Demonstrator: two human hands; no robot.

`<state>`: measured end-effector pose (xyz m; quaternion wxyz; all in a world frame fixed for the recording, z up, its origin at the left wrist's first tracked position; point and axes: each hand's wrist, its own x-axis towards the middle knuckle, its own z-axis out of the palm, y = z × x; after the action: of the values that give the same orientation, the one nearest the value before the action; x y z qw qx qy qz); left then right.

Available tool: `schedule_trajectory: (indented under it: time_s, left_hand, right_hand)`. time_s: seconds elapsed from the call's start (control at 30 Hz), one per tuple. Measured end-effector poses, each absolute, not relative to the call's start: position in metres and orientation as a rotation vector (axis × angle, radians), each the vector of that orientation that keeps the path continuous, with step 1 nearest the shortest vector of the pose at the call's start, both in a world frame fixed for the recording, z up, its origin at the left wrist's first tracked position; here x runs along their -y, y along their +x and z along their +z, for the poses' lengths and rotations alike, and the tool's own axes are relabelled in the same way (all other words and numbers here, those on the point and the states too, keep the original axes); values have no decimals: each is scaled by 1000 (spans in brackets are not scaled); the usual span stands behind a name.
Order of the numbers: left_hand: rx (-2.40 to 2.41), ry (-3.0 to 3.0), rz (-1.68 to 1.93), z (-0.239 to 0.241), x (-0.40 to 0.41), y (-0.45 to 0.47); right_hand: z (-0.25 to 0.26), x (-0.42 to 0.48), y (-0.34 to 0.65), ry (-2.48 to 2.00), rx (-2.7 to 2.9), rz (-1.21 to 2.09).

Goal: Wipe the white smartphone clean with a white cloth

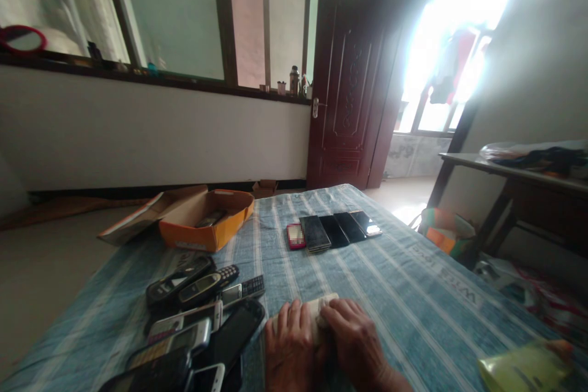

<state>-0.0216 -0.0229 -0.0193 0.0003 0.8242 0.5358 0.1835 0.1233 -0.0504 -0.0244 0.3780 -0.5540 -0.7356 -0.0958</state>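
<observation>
Both my hands rest together on the blue striped tablecloth (413,294) at the near edge. My left hand (288,349) and my right hand (353,340) are closed around a small whitish object (316,307) that looks like a folded cloth or a wrapped phone; most of it is hidden under my fingers. A pile of several old mobile phones (197,318) lies just left of my left hand. Farther away, in the middle of the table, a row of several phones (333,229) lies side by side, a small red one (296,236) at its left end.
An open orange cardboard box (206,220) sits at the far left corner of the table. A yellow-green packet (523,367) lies at the near right. A dark wooden table (514,177) stands to the right, a brown door (344,73) behind.
</observation>
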Motion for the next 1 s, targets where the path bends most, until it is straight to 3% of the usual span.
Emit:
schedule_trajectory:
  time_s: [0.5,0.77,1.0]
  left_hand:
    - [-1590,2570,586,-25,19,-30]
    - [-1228,2943,875,-35,10,-39]
    - [-942,2799,1133,-28,11,-30]
  right_hand:
    - [-48,57,131,-1376,1955,-84]
    - [-44,58,133,-1363,1948,-18]
    - [-37,63,137,-1336,1904,-24]
